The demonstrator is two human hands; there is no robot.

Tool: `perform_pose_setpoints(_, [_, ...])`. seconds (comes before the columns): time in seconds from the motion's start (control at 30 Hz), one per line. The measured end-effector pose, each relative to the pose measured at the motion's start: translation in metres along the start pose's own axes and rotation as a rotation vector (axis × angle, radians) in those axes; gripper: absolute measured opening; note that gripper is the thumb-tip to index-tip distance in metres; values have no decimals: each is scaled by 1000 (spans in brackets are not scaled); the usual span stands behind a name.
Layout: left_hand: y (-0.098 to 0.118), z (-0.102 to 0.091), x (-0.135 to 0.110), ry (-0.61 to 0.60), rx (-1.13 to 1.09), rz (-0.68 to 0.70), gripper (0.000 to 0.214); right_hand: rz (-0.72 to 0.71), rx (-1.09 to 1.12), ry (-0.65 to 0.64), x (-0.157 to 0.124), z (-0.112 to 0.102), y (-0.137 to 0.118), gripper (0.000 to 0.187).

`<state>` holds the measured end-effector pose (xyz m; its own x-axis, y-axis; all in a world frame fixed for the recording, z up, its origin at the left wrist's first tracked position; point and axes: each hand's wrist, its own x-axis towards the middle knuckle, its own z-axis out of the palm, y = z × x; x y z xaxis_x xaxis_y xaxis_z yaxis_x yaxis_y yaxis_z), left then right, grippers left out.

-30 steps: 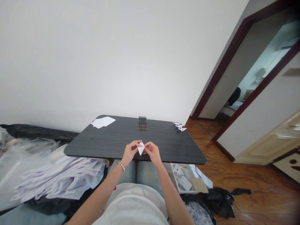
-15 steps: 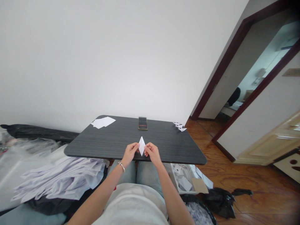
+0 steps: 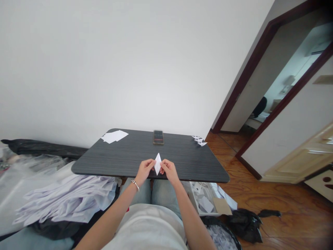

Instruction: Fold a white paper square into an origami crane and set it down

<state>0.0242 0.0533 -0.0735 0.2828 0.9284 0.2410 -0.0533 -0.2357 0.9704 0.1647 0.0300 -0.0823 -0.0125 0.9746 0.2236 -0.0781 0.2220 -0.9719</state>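
Note:
A small folded white paper (image 3: pixel 158 164), diamond-shaped with its long points up and down, is held upright near the front edge of the dark table (image 3: pixel 130 152). My left hand (image 3: pixel 146 169) is closed, pinching the paper's left corner between thumb and fingers. On the opposite corner, my right hand (image 3: pixel 168 169) grips it the same way. A phone-like dark device (image 3: pixel 158 137) lies behind the paper at the table's back. White paper sheets (image 3: pixel 114 136) rest at the back left, and several folded white paper pieces (image 3: pixel 199 140) sit at the back right.
Below the table on the right are a white box (image 3: pixel 203 201) of papers, a bin (image 3: pixel 222 238) full of paper scraps and a black plastic bag (image 3: pixel 246 224). A pile of white cloth (image 3: pixel 70 198) lies to the left. The white wall (image 3: pixel 156 69) stands behind the table.
The folded paper has shifted very slightly right and down and tilts a little differently. Both hands keep their pinch on it, almost in the same place.

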Motion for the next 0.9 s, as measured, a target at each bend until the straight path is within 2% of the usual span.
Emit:
perform_pose_setpoints(0.2, [1, 2, 0, 7, -51, 0, 36, -1, -6, 34, 1, -1, 3, 25])
perform_pose_setpoints(0.47, [0, 1, 0, 14, -68, -9, 26, -4, 1, 43, -1, -1, 1, 24])
perform_pose_setpoints(0.7, [2, 1, 0, 10, -76, -5, 31, 3, 43, 41, 1, -2, 3, 25])
perform_pose_setpoints(0.9, [3, 0, 0, -9, -76, -4, 27, 7, 80, 39, 2, -2, 3, 26])
